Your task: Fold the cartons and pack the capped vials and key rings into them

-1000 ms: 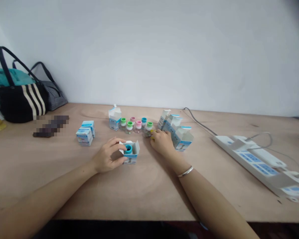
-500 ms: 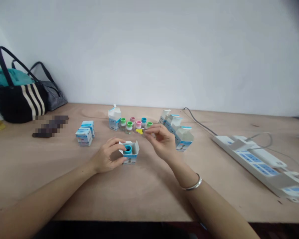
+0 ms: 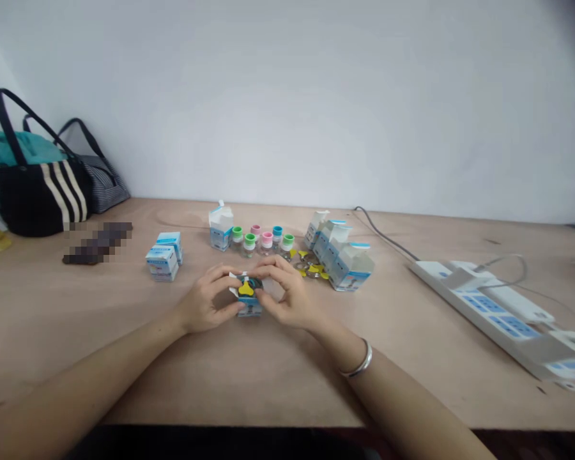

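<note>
My left hand (image 3: 205, 299) grips an open white-and-blue carton (image 3: 248, 310) from the left. A small bottle with a teal cap (image 3: 253, 282) stands in the carton, and a yellow three-lobed plastic piece (image 3: 246, 290) lies on top of it. My right hand (image 3: 288, 295) curves over the carton from the right, its fingers close to the yellow piece. Whether they pinch it is hidden. Several loose yellow pieces (image 3: 312, 270) lie on the table to the right of my right hand.
A row of small bottles with green, pink and blue caps (image 3: 262, 241) stands behind my hands, among white-and-blue cartons (image 3: 349, 267) (image 3: 164, 262). A striped black bag (image 3: 41, 195) sits far left. A white power strip (image 3: 498, 316) lies right.
My right hand has moved left, from near the bottles to over the carton. A yellow piece now lies on the teal-capped bottle, and more yellow pieces show on the table.
</note>
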### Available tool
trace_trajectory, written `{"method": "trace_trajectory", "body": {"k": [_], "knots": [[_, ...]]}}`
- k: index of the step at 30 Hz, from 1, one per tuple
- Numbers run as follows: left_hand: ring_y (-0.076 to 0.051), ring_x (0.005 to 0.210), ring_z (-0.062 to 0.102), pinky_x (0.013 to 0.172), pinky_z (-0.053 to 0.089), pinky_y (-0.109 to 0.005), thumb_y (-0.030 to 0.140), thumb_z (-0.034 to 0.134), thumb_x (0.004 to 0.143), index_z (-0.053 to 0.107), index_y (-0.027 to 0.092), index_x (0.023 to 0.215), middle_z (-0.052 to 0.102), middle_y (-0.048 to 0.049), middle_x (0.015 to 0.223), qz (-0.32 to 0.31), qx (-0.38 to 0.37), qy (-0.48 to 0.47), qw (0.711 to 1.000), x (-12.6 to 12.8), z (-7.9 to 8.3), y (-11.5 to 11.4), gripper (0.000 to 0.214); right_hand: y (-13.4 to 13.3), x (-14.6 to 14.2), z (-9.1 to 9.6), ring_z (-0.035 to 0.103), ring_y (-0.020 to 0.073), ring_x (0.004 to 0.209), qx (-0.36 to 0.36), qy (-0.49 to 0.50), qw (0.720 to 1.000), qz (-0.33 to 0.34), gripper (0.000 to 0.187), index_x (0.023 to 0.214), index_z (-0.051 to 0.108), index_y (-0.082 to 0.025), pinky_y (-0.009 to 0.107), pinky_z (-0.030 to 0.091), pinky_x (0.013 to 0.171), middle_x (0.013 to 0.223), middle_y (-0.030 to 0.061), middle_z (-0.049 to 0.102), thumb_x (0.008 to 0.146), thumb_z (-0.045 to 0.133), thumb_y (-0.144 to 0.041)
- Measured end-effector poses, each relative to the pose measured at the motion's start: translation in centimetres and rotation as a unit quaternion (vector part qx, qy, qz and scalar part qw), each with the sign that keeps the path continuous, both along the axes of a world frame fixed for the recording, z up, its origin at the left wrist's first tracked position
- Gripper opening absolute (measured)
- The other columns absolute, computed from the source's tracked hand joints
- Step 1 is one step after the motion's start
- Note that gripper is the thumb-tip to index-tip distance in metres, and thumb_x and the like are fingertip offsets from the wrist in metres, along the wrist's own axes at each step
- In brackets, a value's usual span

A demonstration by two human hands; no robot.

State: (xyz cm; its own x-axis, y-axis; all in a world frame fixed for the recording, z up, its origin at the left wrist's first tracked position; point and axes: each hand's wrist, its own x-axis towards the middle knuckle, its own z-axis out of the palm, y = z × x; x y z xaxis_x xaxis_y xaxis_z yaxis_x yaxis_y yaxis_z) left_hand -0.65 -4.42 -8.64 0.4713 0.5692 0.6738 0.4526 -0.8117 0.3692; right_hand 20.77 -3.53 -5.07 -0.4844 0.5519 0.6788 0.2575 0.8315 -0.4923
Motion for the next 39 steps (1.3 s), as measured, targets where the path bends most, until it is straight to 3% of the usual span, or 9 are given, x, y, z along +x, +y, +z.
{"method": "trace_trajectory", "body": {"k": [5, 10, 16, 19, 24, 28, 31, 36, 39], "knots": [[-0.021, 0.107, 0.058, 0.092, 0.048, -0.036, 0.024, 0.064, 0.078, 0.058, 0.021, 0.098, 0.058, -0.0088, 0.113, -0.001, -0.01, 0.003, 1.0, 0.1, 0.2, -0.2, 0.021, -0.1, 0.3, 0.5, 0.054, 0.0241, 0.104, 0.039, -0.074, 0.997, 0.005, 0.031, 0.106, 0.064, -0.023, 0.042, 0.039, 0.091, 0.11, 0.0088, 0.058, 0.075, 0.063, -0.026], [-0.021, 0.106, 0.058, 0.092, 0.048, -0.037, 0.024, 0.064, 0.078, 0.059, 0.021, 0.099, 0.059, -0.0083, 0.112, 0.003, -0.006, 0.0, 1.0, 0.1, 0.2, -0.2, 0.022, -0.3, -0.5, 0.1, 0.056, 0.0192, 0.086, 0.097, -0.088, 0.988, -0.078, 0.015, 0.09, 0.069, -0.025, 0.039, 0.034, 0.089, 0.083, 0.0027, 0.066, 0.078, 0.064, -0.032], [-0.022, 0.107, 0.058, 0.093, 0.048, -0.037, 0.028, 0.065, 0.078, 0.06, 0.021, 0.098, 0.059, -0.0087, 0.113, 0.003, -0.015, 0.007, 1.0, 0.1, 0.2, -0.2, 0.022, -0.6, -0.9, 0.0, 0.057, 0.0159, 0.072, 0.121, -0.013, 0.972, -0.202, 0.008, 0.078, 0.065, -0.023, 0.038, 0.031, 0.093, 0.063, -0.0016, 0.064, 0.081, 0.059, -0.026], [-0.022, 0.107, 0.058, 0.092, 0.048, -0.037, 0.028, 0.065, 0.078, 0.06, 0.022, 0.098, 0.059, -0.0084, 0.113, 0.006, -0.012, 0.004, 1.0, 0.2, 0.3, -0.2, 0.022, -0.7, -0.8, 0.0, 0.057, 0.016, 0.07, 0.115, -0.018, 0.969, -0.217, 0.008, 0.083, 0.066, -0.024, 0.039, 0.03, 0.094, 0.06, -0.0028, 0.062, 0.081, 0.059, -0.027], [-0.022, 0.107, 0.059, 0.093, 0.048, -0.038, 0.027, 0.066, 0.077, 0.058, 0.022, 0.101, 0.06, -0.0086, 0.113, 0.004, -0.006, 0.004, 1.0, 0.2, 0.2, -0.2, 0.026, -0.7, -0.8, -0.1, 0.057, 0.0172, 0.075, 0.112, -0.034, 0.967, -0.227, 0.014, 0.073, 0.067, -0.023, 0.038, 0.032, 0.091, 0.069, 0.0008, 0.062, 0.081, 0.06, -0.032], [-0.024, 0.112, 0.057, 0.094, 0.048, -0.042, 0.026, 0.07, 0.073, 0.045, 0.022, 0.117, 0.055, -0.011, 0.121, 0.002, -0.029, -0.055, 0.998, 0.2, -0.8, -0.1, 0.051, -0.2, -0.5, -0.2, 0.057, 0.0176, 0.077, 0.039, 0.014, 0.975, -0.22, 0.014, 0.08, 0.065, -0.021, 0.034, 0.038, 0.081, 0.075, 0.0032, 0.063, 0.084, 0.055, -0.03], [-0.025, 0.115, 0.056, 0.094, 0.049, -0.044, 0.027, 0.074, 0.07, 0.036, 0.022, 0.119, 0.05, -0.0136, 0.126, 0.012, -0.05, -0.113, 0.992, 0.2, -1.4, 0.0, 0.063, 0.5, -0.1, -0.6, 0.055, 0.0152, 0.069, -0.061, 0.104, 0.97, -0.21, 0.017, 0.089, 0.06, -0.019, 0.029, 0.042, 0.067, 0.076, 0.002, 0.06, 0.087, 0.049, -0.032], [-0.026, 0.116, 0.054, 0.097, 0.046, -0.046, 0.029, 0.074, 0.07, 0.046, 0.022, 0.113, 0.054, -0.0111, 0.12, 0.044, -0.024, -0.09, 0.995, 0.1, -1.0, -0.3, 0.052, 1.4, 0.2, -1.6, 0.042, 0.0105, 0.051, -0.227, 0.15, 0.949, -0.161, 0.032, 0.1, 0.054, -0.018, 0.023, 0.036, 0.049, 0.057, -0.0074, 0.045, 0.076, 0.064, -0.038], [-0.024, 0.114, 0.055, 0.098, 0.047, -0.045, 0.028, 0.071, 0.074, 0.055, 0.023, 0.11, 0.053, -0.0097, 0.121, 0.042, -0.013, -0.061, 0.997, 0.2, -0.7, -0.4, 0.039, 1.3, 0.1, -1.7, 0.047, 0.0107, 0.054, -0.303, 0.113, 0.939, -0.116, 0.036, 0.097, 0.057, -0.017, 0.023, 0.039, 0.051, 0.06, -0.0053, 0.052, 0.072, 0.069, -0.04]]}}
